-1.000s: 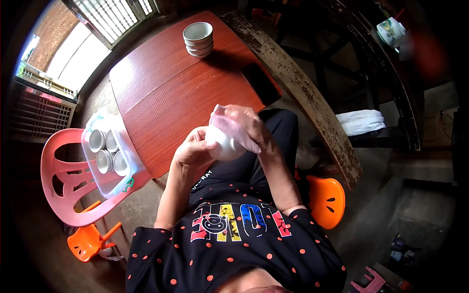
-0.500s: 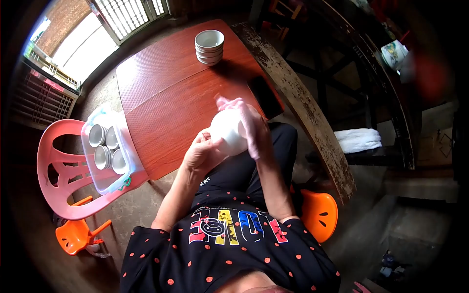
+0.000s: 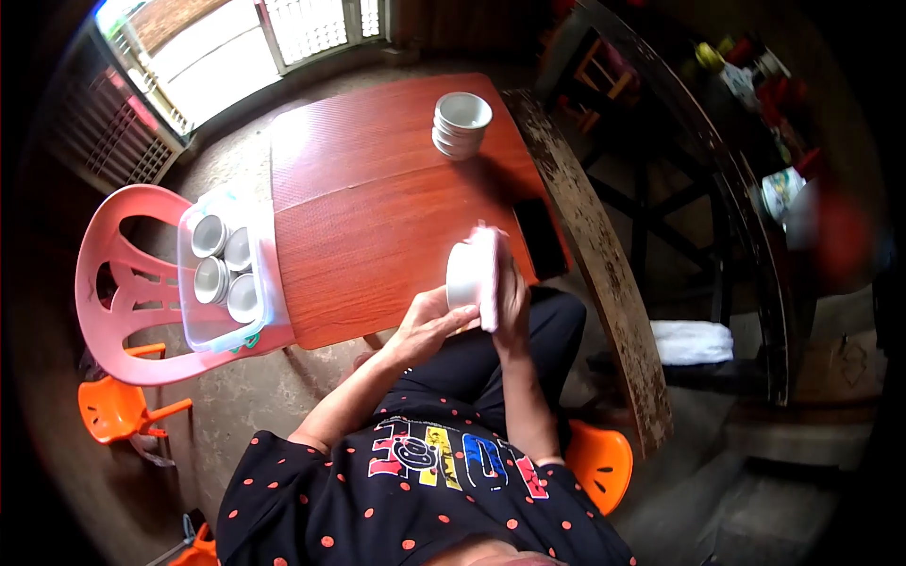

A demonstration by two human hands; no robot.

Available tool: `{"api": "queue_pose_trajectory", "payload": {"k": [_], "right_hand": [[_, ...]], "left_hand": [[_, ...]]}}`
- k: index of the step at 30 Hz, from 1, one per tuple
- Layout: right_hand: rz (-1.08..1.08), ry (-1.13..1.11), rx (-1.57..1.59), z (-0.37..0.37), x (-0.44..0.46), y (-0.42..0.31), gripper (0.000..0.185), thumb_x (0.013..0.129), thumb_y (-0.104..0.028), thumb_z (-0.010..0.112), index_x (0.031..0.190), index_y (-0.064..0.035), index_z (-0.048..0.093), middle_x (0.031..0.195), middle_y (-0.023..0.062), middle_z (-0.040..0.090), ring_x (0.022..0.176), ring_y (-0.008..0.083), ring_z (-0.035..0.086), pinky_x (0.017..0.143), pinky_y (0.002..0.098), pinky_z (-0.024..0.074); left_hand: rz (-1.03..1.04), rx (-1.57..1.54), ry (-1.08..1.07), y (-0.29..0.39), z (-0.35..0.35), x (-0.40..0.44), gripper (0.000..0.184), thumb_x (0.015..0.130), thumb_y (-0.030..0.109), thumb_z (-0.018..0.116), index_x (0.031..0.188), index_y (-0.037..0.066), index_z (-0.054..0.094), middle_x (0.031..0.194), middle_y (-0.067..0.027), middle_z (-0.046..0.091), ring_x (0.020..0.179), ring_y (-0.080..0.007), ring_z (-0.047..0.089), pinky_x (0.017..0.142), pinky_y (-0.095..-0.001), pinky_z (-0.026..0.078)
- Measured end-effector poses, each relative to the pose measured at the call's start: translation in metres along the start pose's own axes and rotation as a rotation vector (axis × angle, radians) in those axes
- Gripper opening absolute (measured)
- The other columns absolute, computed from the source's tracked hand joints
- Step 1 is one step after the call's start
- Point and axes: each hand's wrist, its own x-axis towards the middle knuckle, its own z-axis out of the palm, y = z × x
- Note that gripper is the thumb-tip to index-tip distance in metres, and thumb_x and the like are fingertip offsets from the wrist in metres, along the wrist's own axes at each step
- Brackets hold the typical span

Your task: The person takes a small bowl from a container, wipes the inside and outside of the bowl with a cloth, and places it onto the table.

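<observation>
On the red table [image 3: 368,241] near a bright doorway [image 3: 222,71], bowls [image 3: 459,132].

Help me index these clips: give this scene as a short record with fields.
Left hand: holds a white bowl
Right hand: holds a pink cloth against the bowl
Table: red-brown; bowl stack and a flat black object on it
Chair: pink, bearing a clear tub
Tub contents: bowls
Bench: worn, beside the table

Pink cloth [image 3: 489,283] meets white bowl [image 3: 461,274]!
Left hand [image 3: 434,323] grips the tilted bowl, right hand [image 3: 512,307] holds the cloth against it; stacked bowls [image 3: 460,137] stand on the red table [image 3: 368,236].
</observation>
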Motion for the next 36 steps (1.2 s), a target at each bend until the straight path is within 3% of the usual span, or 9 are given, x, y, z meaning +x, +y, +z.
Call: {"api": "queue_pose_trajectory", "payload": {"k": [11,13,15,16,19,22,28,32,36], "right_hand": [[0.339,0.041,0.244,-0.008,-0.04,-0.032,0.032,0.099,-0.014,0.042,0.126,-0.0003,0.052,0.135,0.0167,0.048,0.12,0.0292,0.052,0.097,0.0349,0.0436],[0.164,0.044,0.411,0.0,-0.041,-0.03,0.034,0.099,-0.017,0.042,0.131,-0.0078,0.05,0.142,0.0159,0.04,0.128,0.0328,0.042,0.103,0.0404,0.0379],[-0.172,-0.094,-0.167,0.005,-0.03,-0.028,0.024,0.092,-0.016,0.05,0.114,-0.0086,0.058,0.135,0.017,0.046,0.125,0.0361,0.043,0.106,0.0469,0.0314],[-0.203,-0.156,-0.32,0.006,-0.027,-0.03,0.02,0.09,-0.014,0.052,0.108,-0.0085,0.059,0.131,0.0173,0.049,0.122,0.0368,0.045,0.106,0.0485,0.0301],[-0.298,-0.254,0.054,0.001,-0.005,-0.002,0.022,0.087,-0.02,0.052,0.104,-0.0076,0.059,0.111,0.0151,0.059,0.1,0.0323,0.058,0.085,0.0418,0.0487],[0.476,-0.512,0.827,-0.02,-0.001,0.025,0.024,0.085,-0.017,0.055,0.106,-0.0065,0.061,0.106,0.0169,0.06,0.096,0.0296,0.06,0.083,0.0381,0.0489],[-0.391,-0.356,-0.116,-0.01,0.002,-0.028,0.025,0.082,-0.02,0.058,0.102,-0.0076,0.065,0.098,0.0177,0.063,0.097,0.0328,0.059,0.086,0.0399,0.0474],[0.352,-0.322,1.129,0.001,-0.013,0.013,0.038,0.094,-0.034,0.047,0.111,-0.0013,0.056,0.097,0.0169,0.063,0.089,0.0271,0.062,0.079,0.0392,0.0521],[0.815,0.07,1.734,0.026,-0.049,0.042,0.038,0.098,-0.032,0.039,0.113,-0.0003,0.053,0.096,0.0118,0.06,0.082,0.0249,0.062,0.072,0.0352,0.0542]], "left_hand": [[0.023,-0.306,0.083,0.016,-0.015,-0.001,0.045,0.089,0.019,0.063,0.126,-0.001,0.049,0.121,-0.0086,0.058,0.111,-0.0165,0.055,0.098,-0.0335,0.043],[0.013,-0.025,0.027,0.016,-0.014,-0.003,0.044,0.085,0.016,0.064,0.123,-0.001,0.051,0.119,-0.0098,0.059,0.108,-0.0173,0.056,0.095,-0.033,0.044],[-0.1,0.738,-0.203,0.014,-0.024,-0.003,0.039,0.081,0.013,0.062,0.117,0.0,0.053,0.105,-0.0164,0.063,0.096,-0.0214,0.061,0.084,-0.0338,0.048],[0.188,0.847,-0.138,0.0,-0.023,-0.01,0.034,0.082,0.015,0.062,0.111,-0.001,0.053,0.088,-0.0177,0.063,0.08,-0.0255,0.062,0.074,-0.0364,0.049],[-0.179,1.065,-0.344,0.028,-0.014,-0.018,0.032,0.086,0.023,0.064,0.106,0.0,0.054,0.079,-0.0153,0.06,0.066,-0.0248,0.056,0.067,-0.0388,0.046],[-0.029,0.51,-0.302,0.016,-0.004,-0.021,0.035,0.088,0.024,0.064,0.109,-0.001,0.054,0.093,-0.0129,0.062,0.085,-0.018,0.056,0.076,-0.0332,0.047],[-0.1,0.817,-0.266,0.025,-0.019,-0.023,0.043,0.09,0.027,0.062,0.122,0.001,0.05,0.112,-0.0099,0.059,0.1,-0.016,0.055,0.085,-0.0306,0.046],[-0.208,0.305,-0.28,0.033,-0.001,-0.023,0.034,0.09,0.022,0.064,0.114,0.0,0.059,0.095,-0.0003,0.063,0.091,-0.0065,0.053,0.08,-0.0253,0.044],[-0.147,0.623,-0.257,0.021,-0.005,-0.014,0.025,0.089,0.004,0.06,0.114,-0.002,0.059,0.101,0.0009,0.064,0.094,-0.0063,0.053,0.085,-0.0249,0.045]]}}
